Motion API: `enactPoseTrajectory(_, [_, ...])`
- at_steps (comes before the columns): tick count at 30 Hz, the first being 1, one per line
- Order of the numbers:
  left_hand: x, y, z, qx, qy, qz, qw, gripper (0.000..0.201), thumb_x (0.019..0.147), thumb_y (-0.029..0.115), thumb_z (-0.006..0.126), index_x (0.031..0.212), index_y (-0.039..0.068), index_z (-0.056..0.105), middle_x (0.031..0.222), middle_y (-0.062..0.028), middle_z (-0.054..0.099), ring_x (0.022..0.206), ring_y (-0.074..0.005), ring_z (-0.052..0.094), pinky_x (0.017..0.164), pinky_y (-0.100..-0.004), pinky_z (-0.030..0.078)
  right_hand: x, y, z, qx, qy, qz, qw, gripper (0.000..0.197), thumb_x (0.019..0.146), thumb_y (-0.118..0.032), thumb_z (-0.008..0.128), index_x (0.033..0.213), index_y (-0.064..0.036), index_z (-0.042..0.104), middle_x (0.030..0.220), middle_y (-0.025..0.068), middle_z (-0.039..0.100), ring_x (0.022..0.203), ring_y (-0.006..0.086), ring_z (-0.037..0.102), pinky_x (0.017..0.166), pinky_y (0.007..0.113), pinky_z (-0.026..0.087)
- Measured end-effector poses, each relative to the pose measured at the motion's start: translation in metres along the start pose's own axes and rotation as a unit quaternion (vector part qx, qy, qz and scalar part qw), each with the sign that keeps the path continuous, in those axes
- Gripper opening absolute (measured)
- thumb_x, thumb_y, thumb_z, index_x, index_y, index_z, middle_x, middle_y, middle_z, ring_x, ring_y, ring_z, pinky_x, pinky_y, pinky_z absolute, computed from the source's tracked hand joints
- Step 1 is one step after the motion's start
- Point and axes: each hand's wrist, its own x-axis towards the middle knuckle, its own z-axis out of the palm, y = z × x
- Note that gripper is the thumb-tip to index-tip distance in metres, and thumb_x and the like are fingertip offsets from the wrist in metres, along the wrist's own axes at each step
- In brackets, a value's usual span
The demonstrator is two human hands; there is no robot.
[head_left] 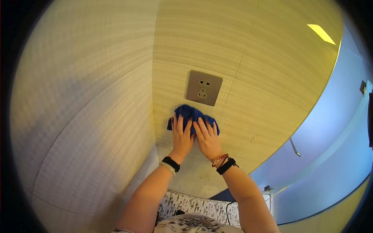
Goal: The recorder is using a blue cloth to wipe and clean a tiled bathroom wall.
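Both hands lie flat on a blue cloth [196, 116] against the wall [194, 46]: the left hand [181, 136] with fingers spread and pointing up, its palm over the cloth's lower left part, and the right hand [208, 139] just beside it, fingers likewise open and laid over the lower right part. Neither hand pinches or balls the cloth; they press it to the wall with open palms. The cloth sits bunched just below a grey socket [204, 87], close to its lower edge but, as far as can be seen, not over it. A small dark bit shows at the cloth's left edge, too small to tell what it is. By its folds and rumpled outline the cloth looks soft, light and limp, so it would likely slide or drop if the pressure eased, and it should give under the palms rather than resist. It seems neither fragile nor slippery; the fabric should grip the finely textured wall panel well enough. Flat palms over its middle seem the surest hold, or a gathered fistful of the bunched top if it needs lifting away.
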Motion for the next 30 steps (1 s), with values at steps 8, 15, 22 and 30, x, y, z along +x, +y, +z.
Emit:
enactPoseTrajectory(8, [-0.039,0.047,-0.008,-0.033,-0.077,0.008,0.996,0.059,0.073,0.008,0.068,0.126,0.000,0.044,0.136,-0.0241,0.025,0.131,-0.0509,0.017,0.105,-0.0602,0.021,-0.059,-0.007,-0.013,0.029,-0.042,0.063,0.997,0.051,0.081,-0.008,0.052,0.131,-0.0035,0.043,0.142,0.0121,0.035,0.126,0.0322,0.037,0.106,0.050,0.025])
enactPoseTrajectory(15, [0.053,0.106,-0.010,-0.068,-0.013,0.119,0.990,0.051,0.080,0.008,0.058,0.129,0.001,0.045,0.140,-0.0204,0.031,0.130,-0.0462,0.025,0.105,-0.0561,0.025,-0.009,0.025,-0.070,0.002,0.115,0.155,0.981,0.051,0.083,-0.005,0.051,0.132,0.0002,0.041,0.145,0.0182,0.028,0.135,0.0390,0.023,0.105,0.054,0.022])
enactPoseTrajectory(22, [0.141,0.123,-0.007,-0.083,0.082,0.172,0.978,0.048,0.081,0.011,0.059,0.126,0.002,0.048,0.140,-0.0197,0.031,0.130,-0.0447,0.027,0.104,-0.0507,0.031,0.059,0.053,-0.099,-0.003,0.228,0.129,0.965,0.053,0.082,-0.002,0.052,0.134,-0.0075,0.042,0.144,0.0171,0.031,0.134,0.0385,0.025,0.106,0.051,0.021])
enactPoseTrajectory(30, [0.102,0.103,0.026,-0.072,0.117,0.167,0.976,0.045,0.082,0.010,0.058,0.125,0.000,0.048,0.139,-0.0223,0.030,0.126,-0.0482,0.030,0.101,-0.0529,0.033,0.027,0.054,-0.067,-0.032,0.226,0.122,0.966,0.048,0.081,-0.007,0.056,0.129,-0.0083,0.048,0.140,0.0139,0.037,0.130,0.0334,0.033,0.105,0.048,0.025])
